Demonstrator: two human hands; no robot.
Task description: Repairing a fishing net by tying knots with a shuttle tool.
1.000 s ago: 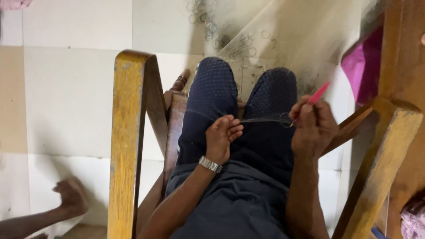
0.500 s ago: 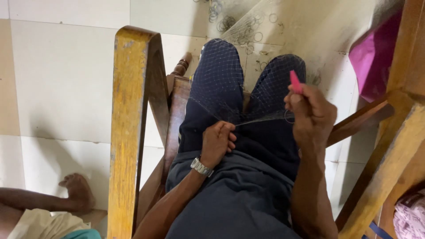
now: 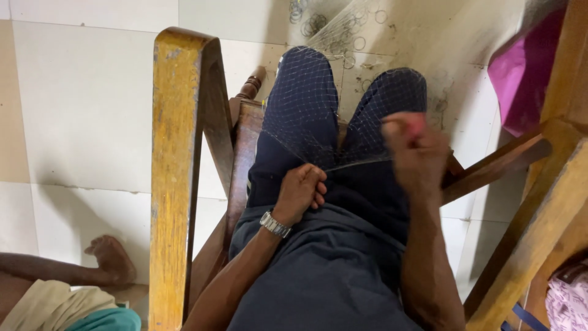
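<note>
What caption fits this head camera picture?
Left hand pinches fine netting over the knees; blurred right hand holds something pink.

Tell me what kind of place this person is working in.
Probably a home or small workshop floor where netting is worked by hand: pale floor tiles, a worn wooden chair, and fine mesh net over the knees, with small rings beyond.

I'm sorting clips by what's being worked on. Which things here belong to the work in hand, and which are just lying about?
In hand:
left hand pinching the net
right hand, blurred, gripping a pink tool

Lying about:
wooden chair arm
pink cloth
another person's foot on the tiled floor
</note>
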